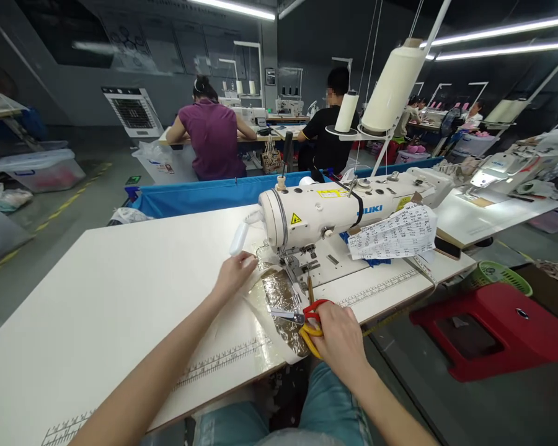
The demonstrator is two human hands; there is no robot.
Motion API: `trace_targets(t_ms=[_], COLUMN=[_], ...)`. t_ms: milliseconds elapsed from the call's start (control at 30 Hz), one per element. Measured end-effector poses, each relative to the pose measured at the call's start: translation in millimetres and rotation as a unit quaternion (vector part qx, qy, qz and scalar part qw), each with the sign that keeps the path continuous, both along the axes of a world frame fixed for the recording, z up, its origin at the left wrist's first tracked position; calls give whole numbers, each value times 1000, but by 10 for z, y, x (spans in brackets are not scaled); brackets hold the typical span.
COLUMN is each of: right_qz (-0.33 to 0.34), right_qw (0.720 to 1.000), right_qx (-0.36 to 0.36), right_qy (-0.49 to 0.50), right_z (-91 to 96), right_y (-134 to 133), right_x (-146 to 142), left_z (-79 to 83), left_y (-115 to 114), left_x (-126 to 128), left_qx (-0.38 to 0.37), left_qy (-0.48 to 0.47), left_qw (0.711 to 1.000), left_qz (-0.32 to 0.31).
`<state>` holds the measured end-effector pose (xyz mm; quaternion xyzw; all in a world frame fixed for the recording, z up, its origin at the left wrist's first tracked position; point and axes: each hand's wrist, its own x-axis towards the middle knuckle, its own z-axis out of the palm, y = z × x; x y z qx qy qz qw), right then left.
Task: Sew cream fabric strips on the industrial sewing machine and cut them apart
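My right hand (pixel 341 334) grips scissors (pixel 312 329) with one red and one yellow handle loop. Their blades point left, slightly apart, over a brown patch under shiny clear film (pixel 281 294) at the table's front edge. My left hand (pixel 235 272) is closed at the edge of a thin pale fabric (pixel 255 282), left of the needle area; its fingertips are partly hidden. Above the fabric stands a white sewing machine (pixel 316 214). A brown pointed tool (pixel 310 288) rests upright by the presser foot, just behind the scissors.
A handwritten paper (pixel 393 234) hangs on the machine's right side. White table (pixel 134 291) carries printed rulers near its front edge. Large thread cones (pixel 393 87) stand above. To the right lies a red stool (pixel 497 328). Two people sit at machines beyond the blue cloth trough (pixel 190 197).
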<state>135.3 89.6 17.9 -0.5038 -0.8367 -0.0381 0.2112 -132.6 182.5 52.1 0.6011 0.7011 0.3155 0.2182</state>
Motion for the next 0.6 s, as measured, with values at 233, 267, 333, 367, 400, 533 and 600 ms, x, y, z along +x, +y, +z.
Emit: trace_targets(t_ms=[233,267,333,367,400,533,600], right_qz=[-32,-35,-54,-69,-85,-97,-52], right_qw=[999,998,993,989,984,967,970], right_qx=[26,32,44,44,37,-19,-26], right_qy=[14,38,93,122,150,233,237], right_z=[-53,-52,-47,-44,-39,-14,-2], right_y=[132,155,194,208,218,191,158], right_x=[-93,-84,-64,-58,-57,-166,-291], left_z=[-203,-218,-248,-264,-279,-306,-294], left_y=[493,530,583,600,611,599,571], left_x=[287,307,331,339,345,354,341], left_qx=[-7,-11,-20,-23,-26,-25,-21], left_qy=[112,121,138,146,154,191,210], left_qw=[992,991,987,986,984,976,971], left_qz=[-54,-61,-74,-80,-85,-101,-110])
